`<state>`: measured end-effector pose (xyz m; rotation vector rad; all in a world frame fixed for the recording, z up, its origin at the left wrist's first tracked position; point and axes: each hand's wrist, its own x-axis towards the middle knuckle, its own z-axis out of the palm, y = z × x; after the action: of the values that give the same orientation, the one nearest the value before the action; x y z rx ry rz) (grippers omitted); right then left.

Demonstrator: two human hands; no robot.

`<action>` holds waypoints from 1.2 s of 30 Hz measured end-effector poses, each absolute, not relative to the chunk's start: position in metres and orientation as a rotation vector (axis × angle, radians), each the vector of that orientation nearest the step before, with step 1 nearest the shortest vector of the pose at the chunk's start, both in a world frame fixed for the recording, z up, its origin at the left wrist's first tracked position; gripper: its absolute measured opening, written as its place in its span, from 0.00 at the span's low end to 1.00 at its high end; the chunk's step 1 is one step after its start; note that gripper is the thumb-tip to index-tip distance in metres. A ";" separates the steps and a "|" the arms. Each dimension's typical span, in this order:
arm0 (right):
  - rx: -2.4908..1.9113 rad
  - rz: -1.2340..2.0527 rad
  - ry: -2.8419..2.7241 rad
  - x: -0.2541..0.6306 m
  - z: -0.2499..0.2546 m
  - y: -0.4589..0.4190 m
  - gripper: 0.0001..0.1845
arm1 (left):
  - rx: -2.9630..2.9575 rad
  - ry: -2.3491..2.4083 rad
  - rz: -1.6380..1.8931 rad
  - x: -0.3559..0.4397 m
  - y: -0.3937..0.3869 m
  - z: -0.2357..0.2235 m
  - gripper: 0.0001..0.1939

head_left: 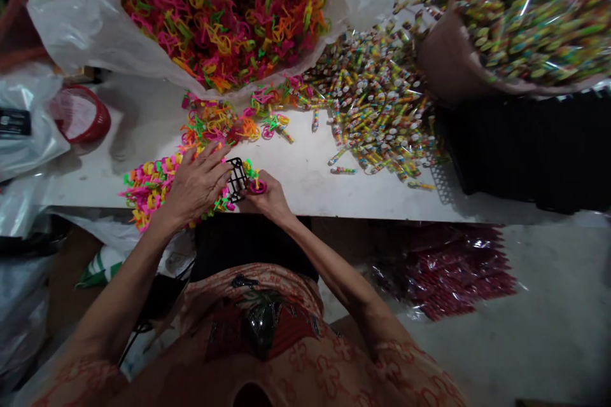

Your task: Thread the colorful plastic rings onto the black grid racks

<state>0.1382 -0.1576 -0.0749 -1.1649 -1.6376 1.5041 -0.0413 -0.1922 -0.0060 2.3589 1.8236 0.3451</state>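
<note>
My left hand (203,181) lies palm down with its fingers stretched over a row of small bright plastic pieces (153,184) at the table's front edge. Beside its fingertips a black plastic grid (236,179) shows, its left part hidden by the hand and the pieces. My right hand (271,198) is closed at the grid's right end, with a magenta ring-shaped plastic piece (258,186) and green and yellow bits at its fingers. The right thumb is close to the grid's edge; whether it grips the grid is unclear. Loose plastic pieces (210,121) lie just behind my left hand.
Behind stands a large white plastic bag (81,19) full of similar pieces. Small wrapped tubes (377,102) are heaped to the right, near a brimming tub (443,57) and black stacked material (529,146). A red basket (98,121) sits left; dark red packs (458,273) lie below the table (305,194).
</note>
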 end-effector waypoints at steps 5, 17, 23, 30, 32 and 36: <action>-1.169 1.396 -1.851 0.123 -0.080 -0.170 0.08 | 2.366 1.827 0.373 -0.043 -0.191 -0.007 0.19; -1.188 1.037 -2.720 0.116 -0.053 -0.173 0.13 | 2.384 1.849 0.224 -0.021 -0.203 -0.002 0.17; -0.865 1.207 -2.627 0.138 -0.049 -0.130 0.08 | 2.419 1.868 0.178 -0.023 -0.200 -0.007 0.17; -1.483 0.875 -2.340 0.176 -0.030 -0.056 0.13 | 2.328 1.867 0.192 -0.026 -0.202 -0.004 0.19; -1.277 1.122 -2.401 0.173 -0.036 -0.074 0.13 | 2.306 1.841 0.236 -0.028 -0.202 -0.003 0.19; -1.015 1.367 -2.415 0.157 -0.052 -0.134 0.18 | 2.261 1.782 0.381 -0.034 -0.201 -0.001 0.19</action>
<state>0.1572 -0.1341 -0.0516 -1.0154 -2.4148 1.3674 -0.0342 -0.2011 -0.0012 2.2611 1.7816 0.3815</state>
